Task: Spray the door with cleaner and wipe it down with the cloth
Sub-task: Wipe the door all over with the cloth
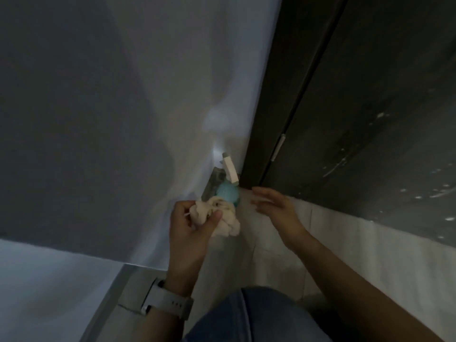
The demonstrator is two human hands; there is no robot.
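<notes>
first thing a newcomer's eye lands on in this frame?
Probably the crumpled cream cloth gripped in the left hand at frame centre, with the teal spray bottle standing on the floor just beyond it, by the wall. Next, the right hand, open and holding nothing, beside the bottle. To the right, the dark door is speckled with pale droplets.
</notes>
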